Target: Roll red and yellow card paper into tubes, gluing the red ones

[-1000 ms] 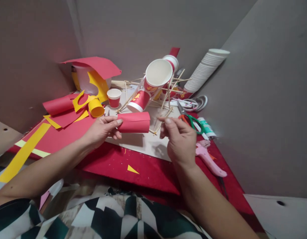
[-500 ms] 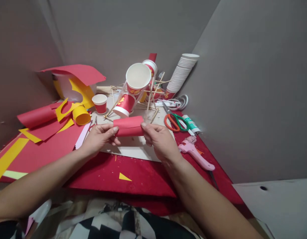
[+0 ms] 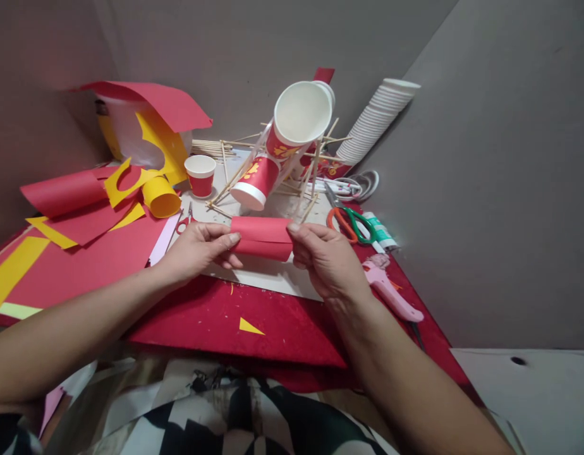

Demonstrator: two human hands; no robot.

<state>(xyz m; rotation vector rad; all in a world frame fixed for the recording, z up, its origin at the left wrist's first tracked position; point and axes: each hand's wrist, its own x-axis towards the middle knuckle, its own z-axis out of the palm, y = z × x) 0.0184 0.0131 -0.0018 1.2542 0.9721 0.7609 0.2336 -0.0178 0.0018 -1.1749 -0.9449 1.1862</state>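
A rolled piece of red paper (image 3: 261, 239) is stretched sideways between my two hands, its overlapping edge facing me. My left hand (image 3: 204, 246) pinches the left end, thumb on top. At the right end, my right hand (image 3: 323, 253) grips it between thumb and fingers. Behind the roll stands a model of red-and-white paper cups (image 3: 301, 114) joined with thin wooden sticks (image 3: 315, 167). It rests on a pale board (image 3: 273, 281). A single small paper cup (image 3: 200, 175) stands left of the model.
Red paper sheets (image 3: 83, 265) and a yellow paper ring (image 3: 162, 197) lie at left. On the right are scissors with orange and green handles (image 3: 361, 226), a pink glue gun (image 3: 394, 294) and a leaning stack of cups (image 3: 377, 120). A yellow scrap (image 3: 251, 327) lies near the front edge.
The view has shifted, so the model and tools appear farther right. Both hands still hold the red paper roll, whose overlapping flap now shows lower and slightly more open.
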